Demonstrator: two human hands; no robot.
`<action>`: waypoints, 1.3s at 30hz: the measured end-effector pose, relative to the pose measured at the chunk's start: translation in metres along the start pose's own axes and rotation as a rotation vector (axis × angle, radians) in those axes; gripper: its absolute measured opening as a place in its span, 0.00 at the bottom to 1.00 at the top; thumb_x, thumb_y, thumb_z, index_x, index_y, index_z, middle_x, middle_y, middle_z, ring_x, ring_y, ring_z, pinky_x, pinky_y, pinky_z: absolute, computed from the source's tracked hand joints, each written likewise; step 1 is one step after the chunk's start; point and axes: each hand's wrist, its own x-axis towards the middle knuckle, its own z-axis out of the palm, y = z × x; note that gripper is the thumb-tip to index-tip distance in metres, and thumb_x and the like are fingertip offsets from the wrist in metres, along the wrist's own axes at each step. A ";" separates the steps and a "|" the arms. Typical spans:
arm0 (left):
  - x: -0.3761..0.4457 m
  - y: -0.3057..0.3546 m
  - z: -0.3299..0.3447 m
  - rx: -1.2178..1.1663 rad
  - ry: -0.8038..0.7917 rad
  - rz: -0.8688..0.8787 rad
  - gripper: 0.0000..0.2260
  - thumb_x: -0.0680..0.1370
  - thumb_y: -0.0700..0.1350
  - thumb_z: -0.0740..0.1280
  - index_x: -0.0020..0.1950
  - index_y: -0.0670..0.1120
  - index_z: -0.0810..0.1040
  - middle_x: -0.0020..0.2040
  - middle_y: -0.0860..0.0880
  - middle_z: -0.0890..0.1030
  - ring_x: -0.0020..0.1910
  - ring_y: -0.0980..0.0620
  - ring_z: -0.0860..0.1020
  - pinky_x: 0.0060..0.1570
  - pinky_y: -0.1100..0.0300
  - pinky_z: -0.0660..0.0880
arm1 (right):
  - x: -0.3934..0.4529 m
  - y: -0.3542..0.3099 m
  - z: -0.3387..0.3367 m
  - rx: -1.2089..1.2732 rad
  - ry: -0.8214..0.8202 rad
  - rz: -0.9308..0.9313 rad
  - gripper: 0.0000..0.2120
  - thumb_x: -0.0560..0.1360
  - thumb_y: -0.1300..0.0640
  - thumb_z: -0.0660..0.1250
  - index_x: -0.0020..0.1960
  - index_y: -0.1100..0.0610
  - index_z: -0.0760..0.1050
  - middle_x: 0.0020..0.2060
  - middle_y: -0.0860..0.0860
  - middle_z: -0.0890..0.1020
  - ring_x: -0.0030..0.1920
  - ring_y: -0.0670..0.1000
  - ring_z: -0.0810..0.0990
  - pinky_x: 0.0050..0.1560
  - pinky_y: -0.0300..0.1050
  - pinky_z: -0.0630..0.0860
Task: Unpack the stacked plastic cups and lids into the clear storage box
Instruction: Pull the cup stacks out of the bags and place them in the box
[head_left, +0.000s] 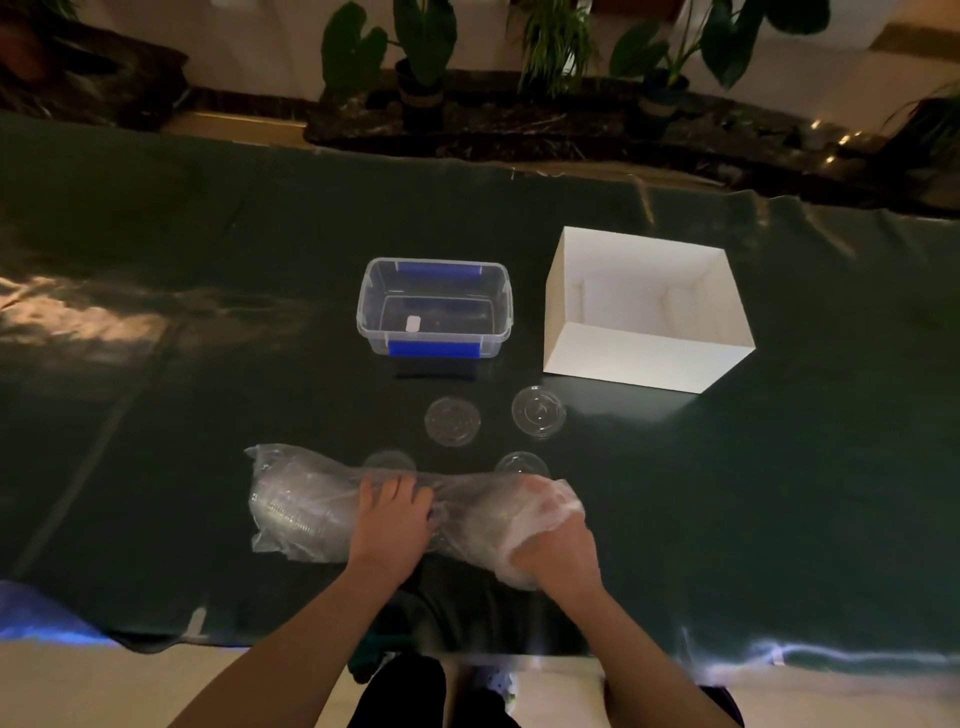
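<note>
Dark tablecloth (208, 312) bears white box (644, 358) beside clear storage box (434, 340).

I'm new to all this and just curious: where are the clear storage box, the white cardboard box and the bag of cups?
clear storage box (503, 317): head view, right wall.
white cardboard box (639, 358): head view, near outer wall.
bag of cups (301, 509): head view, left part.

Both bare forearms reach in from the near edge, angled toward each other. The left hand (392, 519) lies palm down, fingers spread and curled over the bag (311, 504) at its middle. The right hand (550, 525) is pushed inside the bag's right end, fingers bent, wrist left outside.
</note>
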 end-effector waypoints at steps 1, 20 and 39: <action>0.000 0.001 -0.001 0.001 0.001 -0.009 0.16 0.77 0.58 0.61 0.62 0.53 0.74 0.65 0.48 0.75 0.66 0.47 0.71 0.69 0.40 0.60 | -0.005 0.007 -0.007 0.038 -0.008 0.016 0.33 0.59 0.45 0.72 0.61 0.48 0.65 0.47 0.44 0.68 0.41 0.42 0.73 0.39 0.33 0.71; 0.005 0.035 -0.026 -0.063 -0.115 -0.090 0.25 0.78 0.54 0.60 0.74 0.49 0.64 0.76 0.47 0.62 0.75 0.47 0.58 0.73 0.41 0.51 | -0.063 0.123 -0.143 0.983 0.227 -0.266 0.33 0.62 0.63 0.80 0.59 0.38 0.76 0.57 0.50 0.80 0.57 0.53 0.80 0.51 0.43 0.78; -0.013 0.105 -0.214 -1.856 -0.264 -0.062 0.41 0.65 0.66 0.73 0.73 0.57 0.61 0.70 0.52 0.71 0.69 0.48 0.69 0.70 0.42 0.62 | -0.063 -0.021 -0.148 0.301 1.081 -0.573 0.49 0.61 0.50 0.82 0.74 0.48 0.56 0.65 0.48 0.64 0.62 0.42 0.64 0.58 0.33 0.66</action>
